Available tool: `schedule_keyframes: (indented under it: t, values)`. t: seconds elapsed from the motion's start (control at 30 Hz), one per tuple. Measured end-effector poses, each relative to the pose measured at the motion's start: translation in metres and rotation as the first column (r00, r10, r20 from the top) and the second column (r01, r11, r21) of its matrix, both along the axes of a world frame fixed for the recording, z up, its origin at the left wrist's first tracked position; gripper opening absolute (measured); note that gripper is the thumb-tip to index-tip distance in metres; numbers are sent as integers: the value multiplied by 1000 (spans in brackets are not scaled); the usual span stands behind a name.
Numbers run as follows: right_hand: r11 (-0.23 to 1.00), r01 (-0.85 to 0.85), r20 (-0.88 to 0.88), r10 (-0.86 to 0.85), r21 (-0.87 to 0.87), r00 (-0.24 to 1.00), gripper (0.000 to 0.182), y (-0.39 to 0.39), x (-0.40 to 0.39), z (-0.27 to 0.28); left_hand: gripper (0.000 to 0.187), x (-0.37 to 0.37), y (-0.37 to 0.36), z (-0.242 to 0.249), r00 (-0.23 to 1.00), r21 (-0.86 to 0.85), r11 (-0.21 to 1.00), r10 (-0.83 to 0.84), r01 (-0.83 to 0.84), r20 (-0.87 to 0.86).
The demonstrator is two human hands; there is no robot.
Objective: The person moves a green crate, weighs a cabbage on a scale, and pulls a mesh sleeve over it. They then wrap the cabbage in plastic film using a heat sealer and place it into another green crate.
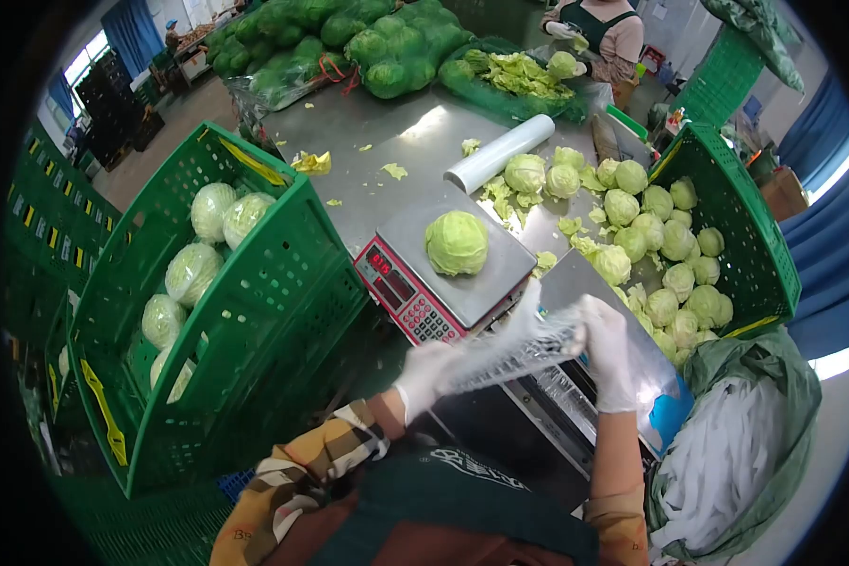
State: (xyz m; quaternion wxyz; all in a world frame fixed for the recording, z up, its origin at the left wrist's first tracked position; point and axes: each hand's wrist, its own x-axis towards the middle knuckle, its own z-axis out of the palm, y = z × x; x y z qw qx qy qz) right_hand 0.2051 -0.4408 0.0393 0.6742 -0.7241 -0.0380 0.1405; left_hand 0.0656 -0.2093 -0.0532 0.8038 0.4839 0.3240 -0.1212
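A stretched white mesh sleeve (509,357) spans the space between my hands, in front of the scale. My gloved left hand (424,375) is closed on its left end, with the fingers partly blurred. Its right end is gripped by my gloved right hand (606,347), which is held a little higher. Just beyond them, one trimmed green cabbage (457,242) rests on the metal pan of the digital scale (413,297). The red display on the scale is lit, but its digits are hard to read.
To the left stands a green crate (245,311) with several wrapped cabbages. A tipped green crate (755,226) on the right spills bare cabbages (646,231) and leaves. A film roll (500,154) lies behind the scale. White strips fill a bag (726,462). Another person (604,38) handles a cabbage.
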Motion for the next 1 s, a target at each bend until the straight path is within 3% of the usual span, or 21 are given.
schedule_keyframes:
  t: [0.03, 0.1, 0.13, 0.17, 0.2, 0.23, 0.3, 0.33, 0.4, 0.43, 0.53, 0.6, 0.63, 0.7, 0.73, 0.77, 0.83, 0.9, 0.93, 0.97, 1.0]
  values:
    - [983, -89, -51, 82, -162, 995, 27, 21, 6, 5, 23, 15, 17, -16, 985, 18, 986, 166, -165, -51]
    - [952, -92, 162, 143, -291, 976, 31, 63, 34, -13, 29, 46, 38, -28, 863, -222, 849, 502, -479, 59]
    - [943, -31, 292, 134, -330, 947, 32, 83, 50, -20, 36, 61, 55, -50, 851, -288, 832, 517, -473, 97]
    - [932, 34, 419, 129, -360, 899, 33, 103, 67, -26, 47, 71, 60, -32, 862, -357, 824, 499, -440, 92]
    - [934, 39, 423, 124, -356, 898, 33, 122, 85, -34, 52, 77, 74, -37, 903, -445, 844, 401, -299, 152]
    - [959, 21, 450, 114, -283, 886, 32, 140, 103, -43, 57, 84, 87, -42, 927, -519, 841, 302, -150, 222]
    - [978, 6, 480, 97, -208, 872, 35, 168, 147, -90, 63, 105, 83, -34, 924, -534, 830, 318, -162, 214]
    - [957, -251, 257, 209, 143, 944, 36, 181, 173, -133, 68, 113, 80, -30, 920, -549, 816, 338, -181, 198]
    - [773, -370, 76, 389, 516, 918, 37, 194, 173, -140, 69, 123, 80, -28, 925, -567, 813, 306, -131, 225]
    - [832, -339, 0, 377, 438, 926, 38, 193, 154, -144, 69, 125, 81, -27, 927, -582, 809, 279, -86, 250]
    - [916, -395, -15, 397, 77, 918, 40, 180, 102, -79, 69, 114, 83, 5, 909, -686, 724, 330, -71, 254]
    - [864, -502, 317, 467, 34, 826, 40, 166, 55, -38, 69, 99, 82, -3, 909, -737, 672, 348, -71, 229]
    - [818, -572, 333, 557, -61, 761, 39, 154, 35, -17, 72, 92, 83, -20, 893, -751, 656, 376, -70, 245]
    - [773, -617, 331, 626, -144, 706, 39, 131, 4, 31, 78, 77, 84, -44, 864, -774, 630, 424, -64, 273]
    - [786, -614, 19, 615, 64, 789, 38, 119, -9, 57, 78, 73, 82, -34, 873, -773, 632, 407, -58, 267]
    - [806, -531, -297, 590, 260, 751, 37, 107, -17, 69, 77, 68, 77, -13, 869, -825, 562, 376, 62, 322]
    - [821, -464, -451, 570, 332, 687, 35, 74, -23, 66, 75, 61, 62, 19, 841, -876, 379, 330, 297, 428]
    - [749, -638, -573, 606, 179, 551, 34, 50, -31, 73, 75, 66, 27, -6, 714, -863, -229, 673, 450, 194]
    - [684, -724, -560, 637, 93, 530, 33, 37, -32, 73, 72, 67, 17, 36, 803, -968, 248, 584, -34, 121]
    - [608, -794, -551, 665, 6, 504, 32, 26, -34, 74, 68, 66, 10, 58, 840, -600, 672, 542, -434, -1]
    - [640, -768, -482, 668, -15, 566, 29, 22, -38, 82, 71, 63, 12, 40, 874, -592, 699, 485, -401, -19]
